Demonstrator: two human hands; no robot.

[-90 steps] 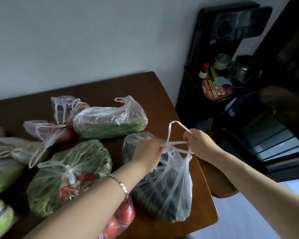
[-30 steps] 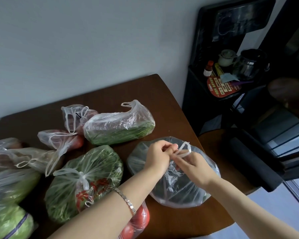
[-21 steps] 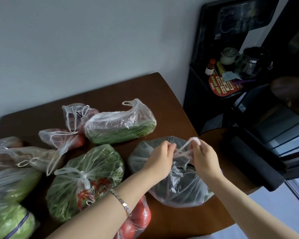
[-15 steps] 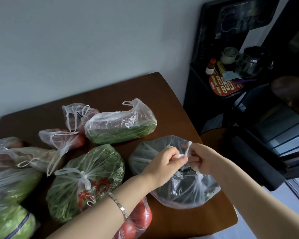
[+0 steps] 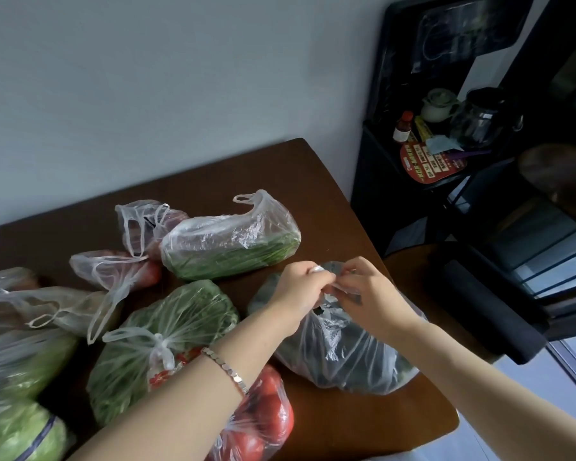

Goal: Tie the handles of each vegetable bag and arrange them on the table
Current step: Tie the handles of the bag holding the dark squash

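A clear bag of dark vegetables (image 5: 343,357) lies near the right edge of the brown table (image 5: 253,171). Above its mouth my left hand (image 5: 300,294) and my right hand (image 5: 369,291) meet, each pinching a thin white handle strip of this bag. The handles are bunched between my fingertips, so the knot is hidden. Left of it lies a knotted bag of leafy greens (image 5: 167,331). A bag of tomatoes (image 5: 263,417) sits under my left forearm. A bag of green beans (image 5: 233,237) lies behind, its handle loose.
Several more bags crowd the table's left side: two small ones with loose handles (image 5: 140,221) (image 5: 113,271), a cabbage bag (image 5: 17,430) at the front left. A black shelf unit (image 5: 423,134) with a bottle, teapot and kettle stands right of the table.
My hands pulled the handles apart, then came together over the bag's mouth. The bag, held up three seconds ago, now lies flat on the table.
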